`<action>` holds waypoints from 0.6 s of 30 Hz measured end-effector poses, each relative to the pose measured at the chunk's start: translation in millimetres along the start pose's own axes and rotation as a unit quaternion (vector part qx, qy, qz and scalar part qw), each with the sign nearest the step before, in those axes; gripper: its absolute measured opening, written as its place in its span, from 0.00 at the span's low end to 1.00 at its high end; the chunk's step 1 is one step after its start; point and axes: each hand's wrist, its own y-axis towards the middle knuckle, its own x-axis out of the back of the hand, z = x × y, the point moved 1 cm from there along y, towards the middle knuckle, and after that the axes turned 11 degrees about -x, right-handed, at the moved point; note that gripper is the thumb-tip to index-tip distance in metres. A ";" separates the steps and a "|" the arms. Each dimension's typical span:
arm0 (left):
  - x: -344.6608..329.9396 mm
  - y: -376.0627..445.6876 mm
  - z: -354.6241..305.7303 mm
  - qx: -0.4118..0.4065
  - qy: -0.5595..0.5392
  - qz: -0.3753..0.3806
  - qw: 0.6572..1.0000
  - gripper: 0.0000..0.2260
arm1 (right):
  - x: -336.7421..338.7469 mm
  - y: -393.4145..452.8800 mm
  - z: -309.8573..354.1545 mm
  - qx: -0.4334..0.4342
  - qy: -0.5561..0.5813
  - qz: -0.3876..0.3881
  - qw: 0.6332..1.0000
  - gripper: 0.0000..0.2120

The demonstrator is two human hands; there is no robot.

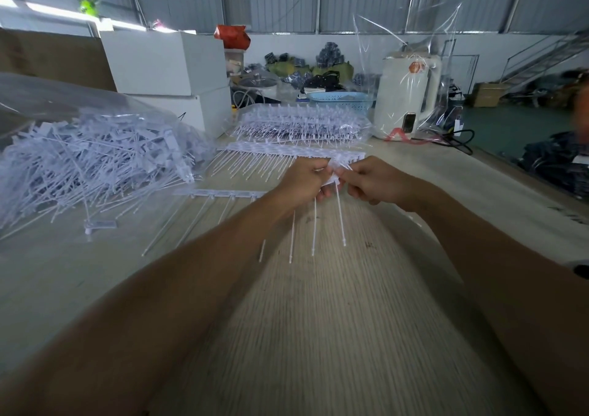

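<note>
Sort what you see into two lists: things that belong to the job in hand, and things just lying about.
In the job: left hand, right hand, strip of white ties, loose tie pile, stacked strips.
Lying about: white appliance, blue basket, white boxes, orange bag.

You hold one tie strip (223, 193); one spare strip (287, 152) lies flat; one loose heap (95, 160); one bagged stack (302, 122); two white boxes (165, 62); one blue basket (338, 98); one kettle (408, 94).

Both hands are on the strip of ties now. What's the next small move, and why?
Probably snap off the end tie the right hand pinches while the left hand steadies the strip; loose ties already lie piled at the left.
</note>
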 end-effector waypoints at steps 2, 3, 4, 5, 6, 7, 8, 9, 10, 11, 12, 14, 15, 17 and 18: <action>-1.1 -0.7 0.8 -0.001 0.003 0.008 1.000 0.10 | -1.6 -0.5 1.0 0.001 -0.013 0.006 1.000 0.25; -1.3 -0.3 1.1 -0.002 0.006 0.010 1.000 0.10 | -1.3 -0.7 0.8 0.001 -0.015 0.009 1.000 0.25; -1.6 0.2 1.4 -0.002 0.010 0.010 1.000 0.10 | -1.0 -0.6 -0.2 -0.004 -0.016 0.011 1.000 0.25; -2.2 0.7 1.4 -0.002 0.012 0.010 1.000 0.10 | -0.6 0.0 -1.5 -0.010 -0.017 0.013 1.000 0.24; -2.7 1.0 1.6 -0.002 0.012 0.012 1.000 0.10 | -0.6 0.9 -3.0 -0.017 -0.018 0.015 1.000 0.23; -3.6 0.9 2.3 -0.003 0.012 0.014 1.000 0.09 | -0.9 1.6 -4.2 -0.023 -0.022 0.021 0.999 0.22; -4.0 1.4 3.7 -0.004 0.012 0.015 1.000 0.09 | -1.3 2.2 -4.9 -0.026 -0.027 0.029 0.999 0.21; -4.2 1.7 5.1 -0.004 0.011 0.014 1.000 0.09 | -1.3 2.1 -5.2 -0.026 -0.031 0.037 0.999 0.20; -4.2 2.2 6.7 -0.005 0.012 0.012 1.000 0.09 | -0.8 1.8 -5.3 -0.022 -0.034 0.040 0.998 0.20; -4.1 3.0 8.1 -0.007 0.015 0.010 1.000 0.09 | 0.5 1.1 -5.4 -0.013 -0.037 0.038 0.998 0.19; -4.2 3.7 9.5 -0.009 0.019 0.009 1.000 0.09 | 1.9 0.2 -5.5 0.001 -0.040 0.035 0.999 0.17; -4.7 3.8 10.9 -0.014 0.025 0.011 1.000 0.09 | 4.3 -0.6 -6.4 0.026 -0.046 0.037 0.998 0.12; -5.4 3.5 11.4 -0.018 0.030 0.013 0.999 0.10 | 5.3 0.1 -7.8 0.025 -0.046 0.041 0.998 0.11; -6.9 2.5 13.6 -0.037 0.046 0.028 0.998 0.11 | 6.1 1.1 -9.5 0.007 -0.048 0.047 0.998 0.12; -7.2 2.3 14.8 -0.048 0.053 0.035 0.997 0.12 | 6.7 1.6 -10.2 0.003 -0.054 0.050 0.997 0.13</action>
